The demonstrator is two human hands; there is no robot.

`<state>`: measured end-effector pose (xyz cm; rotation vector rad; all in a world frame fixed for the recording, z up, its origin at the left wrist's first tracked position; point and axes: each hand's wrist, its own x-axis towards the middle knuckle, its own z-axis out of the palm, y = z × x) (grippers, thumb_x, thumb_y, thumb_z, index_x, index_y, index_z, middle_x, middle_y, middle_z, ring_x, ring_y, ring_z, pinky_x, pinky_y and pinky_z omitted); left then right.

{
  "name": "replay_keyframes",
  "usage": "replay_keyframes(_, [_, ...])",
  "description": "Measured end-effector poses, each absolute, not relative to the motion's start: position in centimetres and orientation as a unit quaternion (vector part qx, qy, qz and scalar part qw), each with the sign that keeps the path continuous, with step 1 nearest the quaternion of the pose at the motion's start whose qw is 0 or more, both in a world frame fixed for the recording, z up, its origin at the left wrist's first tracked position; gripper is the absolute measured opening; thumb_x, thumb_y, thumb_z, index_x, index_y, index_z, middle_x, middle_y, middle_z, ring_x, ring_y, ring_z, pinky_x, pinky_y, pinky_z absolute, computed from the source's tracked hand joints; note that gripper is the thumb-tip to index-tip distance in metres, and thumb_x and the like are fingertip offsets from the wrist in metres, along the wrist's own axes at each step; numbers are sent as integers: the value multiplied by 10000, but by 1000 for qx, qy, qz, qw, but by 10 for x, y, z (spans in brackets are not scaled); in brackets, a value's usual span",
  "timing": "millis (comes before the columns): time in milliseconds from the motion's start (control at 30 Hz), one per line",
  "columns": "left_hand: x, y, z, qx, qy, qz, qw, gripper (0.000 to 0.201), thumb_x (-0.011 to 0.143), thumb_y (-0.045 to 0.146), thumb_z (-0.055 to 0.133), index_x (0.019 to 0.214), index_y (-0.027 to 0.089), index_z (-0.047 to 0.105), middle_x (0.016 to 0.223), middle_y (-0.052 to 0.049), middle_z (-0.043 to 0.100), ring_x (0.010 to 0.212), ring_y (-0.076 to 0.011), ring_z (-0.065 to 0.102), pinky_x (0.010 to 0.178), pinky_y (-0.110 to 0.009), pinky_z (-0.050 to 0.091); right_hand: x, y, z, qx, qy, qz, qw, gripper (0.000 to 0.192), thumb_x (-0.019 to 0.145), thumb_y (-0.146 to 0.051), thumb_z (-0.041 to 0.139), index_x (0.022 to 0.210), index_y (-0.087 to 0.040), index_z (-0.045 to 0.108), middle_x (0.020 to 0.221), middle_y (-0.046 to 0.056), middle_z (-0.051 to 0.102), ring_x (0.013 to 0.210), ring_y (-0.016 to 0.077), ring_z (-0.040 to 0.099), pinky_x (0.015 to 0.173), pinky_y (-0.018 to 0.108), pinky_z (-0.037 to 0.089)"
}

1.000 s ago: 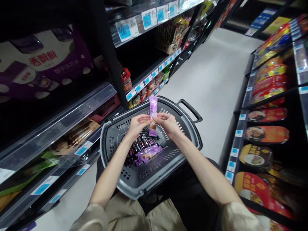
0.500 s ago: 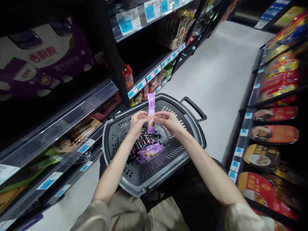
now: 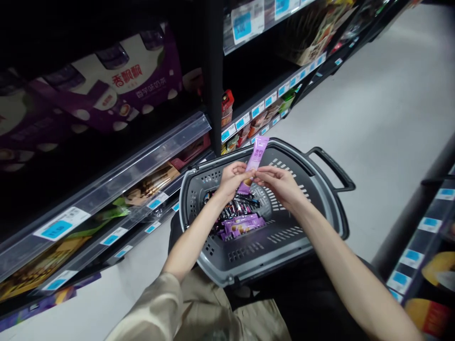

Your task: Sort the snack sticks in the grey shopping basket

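Both hands hold one long purple snack packet [image 3: 256,155] above a grey shopping basket [image 3: 249,263]. My left hand [image 3: 232,179] pinches its lower left side, and my right hand [image 3: 279,183] pinches it from the right. The packet tilts with its top end to the upper right. Inside the basket lie several more purple packets [image 3: 242,225] and several dark packets [image 3: 232,207]. The basket's black handle [image 3: 332,166] folds outward on the far right side.
Store shelves [image 3: 106,156] with blue price tags line the left, holding purple drink cartons [image 3: 117,90] above and flat packs below. Another shelf edge [image 3: 423,227] with packaged food runs along the right. Pale aisle floor [image 3: 373,109] stretches ahead.
The view has swung to the left and down, so the basket and hands sit further right in the picture. The packet now leans to the right instead of standing upright.
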<state>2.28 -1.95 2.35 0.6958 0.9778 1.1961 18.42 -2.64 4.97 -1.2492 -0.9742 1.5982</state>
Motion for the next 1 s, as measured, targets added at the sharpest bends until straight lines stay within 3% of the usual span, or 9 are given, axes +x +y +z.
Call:
replay_keyframes(500, [13,-16,19,327,463,538,624,487,515,436,960,788,144,683,669,0,676,618,-110,610,622,-229,425,176,-17,49,-512,-437,618,406,483,520,-520,983,830,-208,781,774,47,770,707,189,701,638,286,530])
replay_keyframes(867, [27,-7,37,359,462,555,591,538,470,391,975,697,174,537,630,70,525,574,-60,473,565,-197,364,179,-19,55,-517,-441,598,425,429,603,-503,941,892,-224,789,815,43,777,744,198,720,645,281,548])
replay_keyframes(1000, [34,-5,37,357,451,556,600,534,473,407,976,688,171,547,616,69,524,570,-59,467,561,-199,351,184,-20,53,-536,-437,577,435,423,603,-501,938,877,-220,780,793,43,770,721,199,720,619,278,550])
